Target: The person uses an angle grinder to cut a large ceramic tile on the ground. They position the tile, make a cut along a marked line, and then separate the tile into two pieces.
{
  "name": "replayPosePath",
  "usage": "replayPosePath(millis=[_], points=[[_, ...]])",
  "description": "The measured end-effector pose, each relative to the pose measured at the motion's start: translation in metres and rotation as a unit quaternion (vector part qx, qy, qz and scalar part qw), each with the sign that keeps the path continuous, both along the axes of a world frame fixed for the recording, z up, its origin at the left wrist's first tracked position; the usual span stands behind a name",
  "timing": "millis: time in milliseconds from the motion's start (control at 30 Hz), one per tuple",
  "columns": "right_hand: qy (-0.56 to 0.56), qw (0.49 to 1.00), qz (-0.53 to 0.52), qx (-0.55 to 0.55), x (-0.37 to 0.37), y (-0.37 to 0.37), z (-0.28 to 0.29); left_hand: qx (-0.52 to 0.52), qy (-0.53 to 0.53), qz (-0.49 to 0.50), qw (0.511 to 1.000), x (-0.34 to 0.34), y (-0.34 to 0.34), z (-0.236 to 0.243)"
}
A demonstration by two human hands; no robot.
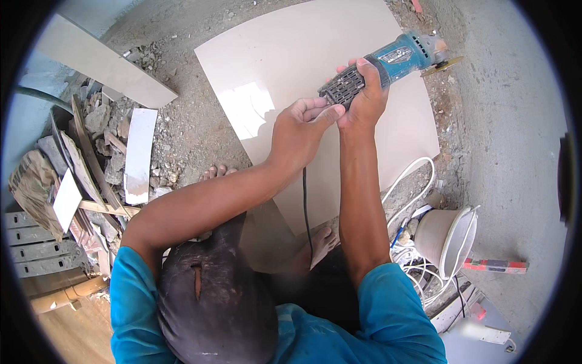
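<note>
We are holding the teal angle grinder (pixel 388 64) above the beige tile's (pixel 291 67) right edge, right hand (pixel 367 97) wrapped around its body, left hand (pixel 300 130) closing on its rear; keeping the disc clear and the cord (pixel 305 206) behind matters.

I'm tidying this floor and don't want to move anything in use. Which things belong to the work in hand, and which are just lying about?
In use:
right hand gripping the angle grinder
left hand at its rear end
black cord
large beige tile

Lying about:
bucket
white cable
tile offcuts
rubble
</note>
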State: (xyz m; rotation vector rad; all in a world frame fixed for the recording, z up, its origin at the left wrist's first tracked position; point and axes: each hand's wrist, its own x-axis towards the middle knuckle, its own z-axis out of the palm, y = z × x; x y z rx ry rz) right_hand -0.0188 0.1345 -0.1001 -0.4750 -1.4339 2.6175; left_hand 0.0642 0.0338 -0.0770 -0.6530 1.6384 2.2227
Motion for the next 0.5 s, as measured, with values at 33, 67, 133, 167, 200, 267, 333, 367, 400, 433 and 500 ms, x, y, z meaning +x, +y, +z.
replayPosePath(millis=[33,67,133,167,200,267,333,367,400,433,500], points=[[0.001,0.999,0.023,-0.026,0.000,0.002,-0.003,0.006,-0.007,0.018,1.000,0.001,0.000,0.003],[0.003,0.996,0.058,-0.068,0.002,0.002,-0.006,0.012,-0.015,0.035,0.999,0.003,-0.001,0.002],[0.007,0.981,0.123,-0.149,0.006,0.001,-0.010,0.009,-0.021,0.052,0.998,0.009,-0.005,0.008],[0.041,0.978,0.141,-0.149,0.008,0.000,-0.009,0.006,-0.017,0.052,0.998,0.013,-0.007,0.015],[0.076,0.973,0.158,-0.148,0.010,0.000,-0.008,0.003,-0.014,0.050,0.999,0.016,-0.008,0.019],[0.119,0.959,0.198,-0.163,0.011,-0.001,-0.006,0.006,0.032,0.074,0.997,0.021,-0.009,0.016],[0.119,0.954,0.242,-0.128,0.017,0.008,0.003,-0.005,0.080,0.094,0.992,0.029,-0.007,0.011],[0.125,0.950,0.262,-0.117,0.017,0.009,0.011,-0.027,0.111,0.099,0.989,0.030,-0.009,0.009],[0.133,0.948,0.267,-0.110,0.015,0.011,0.019,-0.049,0.142,0.101,0.984,0.029,-0.010,0.008],[0.126,0.965,0.221,-0.066,0.010,0.006,0.025,-0.034,0.151,0.109,0.982,0.022,-0.010,0.008],[0.101,0.988,0.110,0.023,0.011,-0.003,0.037,-0.001,0.161,0.109,0.981,0.011,-0.007,0.006]])
